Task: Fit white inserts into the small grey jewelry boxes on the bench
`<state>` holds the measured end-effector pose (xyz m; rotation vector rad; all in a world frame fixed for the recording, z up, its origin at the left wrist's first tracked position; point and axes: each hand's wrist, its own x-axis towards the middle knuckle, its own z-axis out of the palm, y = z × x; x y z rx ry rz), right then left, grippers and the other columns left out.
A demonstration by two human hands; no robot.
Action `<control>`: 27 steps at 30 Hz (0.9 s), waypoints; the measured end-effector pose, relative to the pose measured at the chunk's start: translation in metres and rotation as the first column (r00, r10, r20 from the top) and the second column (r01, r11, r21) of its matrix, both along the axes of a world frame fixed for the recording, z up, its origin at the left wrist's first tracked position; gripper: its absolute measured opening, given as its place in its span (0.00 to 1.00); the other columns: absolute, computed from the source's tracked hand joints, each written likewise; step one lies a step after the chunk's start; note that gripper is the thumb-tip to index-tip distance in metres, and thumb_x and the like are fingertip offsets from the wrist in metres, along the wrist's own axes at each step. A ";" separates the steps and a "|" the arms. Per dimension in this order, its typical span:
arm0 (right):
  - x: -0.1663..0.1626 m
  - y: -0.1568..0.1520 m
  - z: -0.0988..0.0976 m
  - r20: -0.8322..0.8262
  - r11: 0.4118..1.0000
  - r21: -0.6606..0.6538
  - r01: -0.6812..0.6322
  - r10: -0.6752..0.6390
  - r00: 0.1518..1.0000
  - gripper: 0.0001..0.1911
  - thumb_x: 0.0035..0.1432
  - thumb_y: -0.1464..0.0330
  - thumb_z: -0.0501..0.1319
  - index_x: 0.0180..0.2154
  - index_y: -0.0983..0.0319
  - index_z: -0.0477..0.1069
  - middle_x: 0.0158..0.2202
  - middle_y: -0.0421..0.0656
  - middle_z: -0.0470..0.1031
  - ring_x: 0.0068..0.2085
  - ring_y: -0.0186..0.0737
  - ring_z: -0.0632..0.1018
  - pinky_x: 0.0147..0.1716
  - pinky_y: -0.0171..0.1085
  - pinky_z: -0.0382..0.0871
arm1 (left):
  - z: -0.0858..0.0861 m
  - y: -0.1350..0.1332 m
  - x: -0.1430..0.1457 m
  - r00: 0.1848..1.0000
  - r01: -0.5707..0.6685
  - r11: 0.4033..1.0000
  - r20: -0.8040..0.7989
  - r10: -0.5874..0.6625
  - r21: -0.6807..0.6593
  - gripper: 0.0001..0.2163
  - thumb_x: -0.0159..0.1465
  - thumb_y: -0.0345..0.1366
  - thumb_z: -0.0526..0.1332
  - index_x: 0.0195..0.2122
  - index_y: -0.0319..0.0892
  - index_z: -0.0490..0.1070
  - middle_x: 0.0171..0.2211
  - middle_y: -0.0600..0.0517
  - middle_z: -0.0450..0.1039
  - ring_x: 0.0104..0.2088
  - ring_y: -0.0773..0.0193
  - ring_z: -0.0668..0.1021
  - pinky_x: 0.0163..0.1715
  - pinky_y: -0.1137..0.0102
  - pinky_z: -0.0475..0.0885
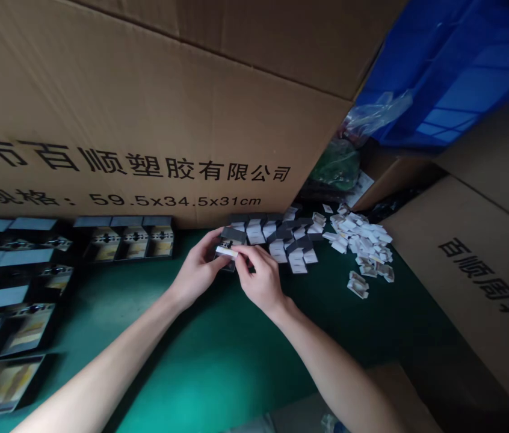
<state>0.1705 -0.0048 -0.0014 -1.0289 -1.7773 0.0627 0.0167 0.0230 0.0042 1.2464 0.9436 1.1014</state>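
My left hand (198,270) and my right hand (261,278) meet over the green table (218,355), both closed on one small dark plastic housing (227,243). My right fingers pinch a small white piece (227,252) against its front. Just behind the hands lies a cluster of several dark housings with white inserts (281,237). To the right of it is a loose heap of small white parts (363,243).
A large printed cardboard box (146,108) stands along the back. Another carton (475,282) closes the right side, with a blue crate (453,66) above it. Rows of finished dark units (123,237) line the left, with more of these units (6,300) further left.
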 end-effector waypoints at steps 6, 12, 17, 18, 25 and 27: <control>0.000 0.000 0.000 -0.005 1.000 0.016 0.018 -0.018 1.000 0.10 0.68 0.74 0.58 0.45 0.60 0.76 0.38 0.43 0.83 0.35 0.37 0.82 0.38 0.36 0.79 | 0.000 0.000 0.002 0.999 -0.031 0.999 0.014 0.031 -0.014 0.28 0.56 0.36 0.70 0.59 0.43 0.71 0.49 0.48 0.79 0.45 0.57 0.78 0.44 0.66 0.75; -0.001 -0.001 0.000 0.004 0.999 0.022 0.030 -0.030 1.000 0.10 0.68 0.73 0.57 0.44 0.59 0.76 0.38 0.43 0.83 0.36 0.37 0.82 0.40 0.36 0.80 | 0.002 -0.001 0.002 0.999 -0.033 0.999 0.041 0.034 -0.028 0.26 0.55 0.35 0.69 0.57 0.43 0.72 0.46 0.49 0.79 0.42 0.58 0.78 0.41 0.66 0.75; -0.001 -0.002 0.001 0.045 0.999 0.046 -0.008 0.006 0.999 0.11 0.67 0.74 0.58 0.46 0.58 0.76 0.39 0.43 0.84 0.37 0.39 0.82 0.39 0.38 0.80 | 0.004 -0.002 0.002 0.998 -0.063 0.998 0.005 0.063 -0.004 0.24 0.55 0.34 0.68 0.54 0.44 0.73 0.44 0.50 0.78 0.45 0.55 0.79 0.42 0.66 0.76; -0.001 -0.003 0.002 0.061 0.998 0.055 -0.015 0.011 0.998 0.11 0.67 0.74 0.58 0.46 0.58 0.76 0.39 0.43 0.84 0.37 0.39 0.82 0.39 0.39 0.80 | 0.003 -0.002 0.002 0.998 -0.069 0.998 -0.010 0.069 0.008 0.23 0.55 0.33 0.67 0.54 0.44 0.73 0.43 0.50 0.78 0.45 0.55 0.79 0.42 0.66 0.76; -0.001 -0.002 0.001 0.042 0.997 0.081 0.013 -0.017 0.999 0.08 0.67 0.74 0.58 0.44 0.58 0.74 0.38 0.43 0.82 0.37 0.38 0.82 0.41 0.38 0.80 | 0.003 -0.001 0.002 0.999 -0.051 0.998 0.010 0.051 -0.027 0.25 0.55 0.32 0.67 0.55 0.44 0.74 0.48 0.49 0.79 0.47 0.55 0.79 0.45 0.65 0.74; -0.001 -0.001 0.000 0.015 0.995 0.086 0.042 -0.044 0.999 0.06 0.66 0.74 0.60 0.42 0.58 0.73 0.36 0.42 0.81 0.36 0.38 0.82 0.39 0.37 0.80 | 0.004 -0.001 0.003 0.998 -0.030 0.999 0.049 0.032 -0.040 0.25 0.55 0.32 0.67 0.55 0.43 0.74 0.51 0.49 0.79 0.50 0.54 0.78 0.48 0.65 0.73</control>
